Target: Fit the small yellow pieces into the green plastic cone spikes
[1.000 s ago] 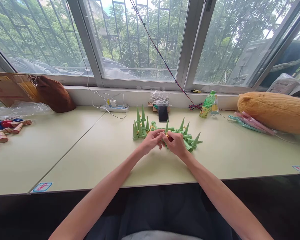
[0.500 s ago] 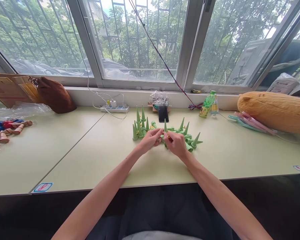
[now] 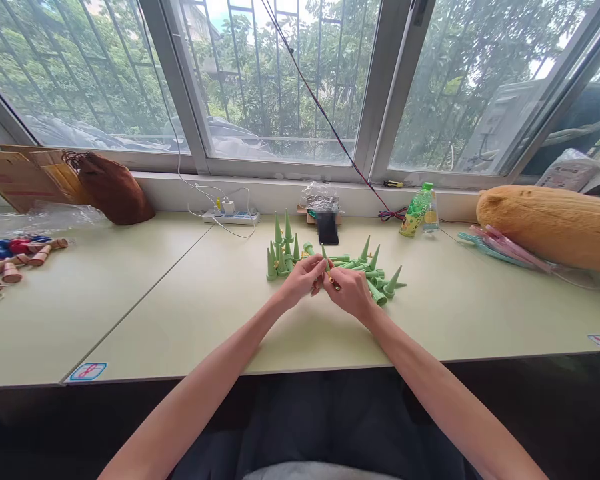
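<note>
Between my two hands a green plant watering spike (image 3: pixel 324 251) points upward, its lower part hidden by fingers. My left hand (image 3: pixel 303 279) is closed around it from the left, thumb and fingertips pinching. From the other side my right hand (image 3: pixel 351 288) is closed on the same spike, and a small yellow-orange piece (image 3: pixel 333 283) shows by its fingers. Several upright green spikes (image 3: pixel 279 250) stand just beyond my left hand. A pile of more green spikes (image 3: pixel 379 283), some lying and some upright, is right of my right hand.
Behind the spikes lies a black phone (image 3: pixel 327 230). A power strip (image 3: pixel 235 217) with a white cable, a green-capped bottle (image 3: pixel 416 210) and an orange plush (image 3: pixel 550 223) line the window side. Wooden toys with coloured balls (image 3: pixel 17 253) lie far left, near a brown bag (image 3: pixel 113 190).
The held spike has tilted slightly to the left and sits lower between my fingers. My hands have drawn a little closer together. The view has shifted slightly.
</note>
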### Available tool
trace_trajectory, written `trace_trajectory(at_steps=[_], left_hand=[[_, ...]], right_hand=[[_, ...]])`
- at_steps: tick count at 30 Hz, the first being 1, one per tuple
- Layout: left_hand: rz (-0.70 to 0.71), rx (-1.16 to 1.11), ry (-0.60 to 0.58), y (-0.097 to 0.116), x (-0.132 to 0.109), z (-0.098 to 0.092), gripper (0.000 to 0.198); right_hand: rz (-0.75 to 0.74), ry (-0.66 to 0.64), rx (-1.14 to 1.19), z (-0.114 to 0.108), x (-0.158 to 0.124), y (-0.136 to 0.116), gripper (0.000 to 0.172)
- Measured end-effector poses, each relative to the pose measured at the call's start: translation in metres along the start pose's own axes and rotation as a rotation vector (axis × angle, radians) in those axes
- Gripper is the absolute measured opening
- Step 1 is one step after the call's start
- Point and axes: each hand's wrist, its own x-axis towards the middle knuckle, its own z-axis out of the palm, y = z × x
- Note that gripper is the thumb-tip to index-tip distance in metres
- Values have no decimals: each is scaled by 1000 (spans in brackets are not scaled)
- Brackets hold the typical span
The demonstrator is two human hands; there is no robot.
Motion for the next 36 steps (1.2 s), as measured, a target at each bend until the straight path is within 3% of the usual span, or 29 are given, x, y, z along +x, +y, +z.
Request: trace_trajectory(at_steps=[5, 10, 15, 19, 28, 36], left_hand=[[31, -4, -13, 1, -1, 2, 36], [41, -1, 10, 0, 1, 2, 35], [65, 132, 203, -2, 5, -2, 33], [103, 364, 343, -3, 6, -5, 30], [225, 813, 197, -7, 2, -3, 15], [274, 911, 162, -7, 0, -4, 7]], right_hand=[[-23, 18, -19, -2, 0, -2, 38], [53, -11, 16, -2, 2, -4, 37], [227, -6, 76, -5, 4, -1, 44], [384, 80, 129, -11, 7, 5, 49], [417, 197, 114, -15, 9, 17, 47], [436, 192, 129, -16, 10, 17, 46]])
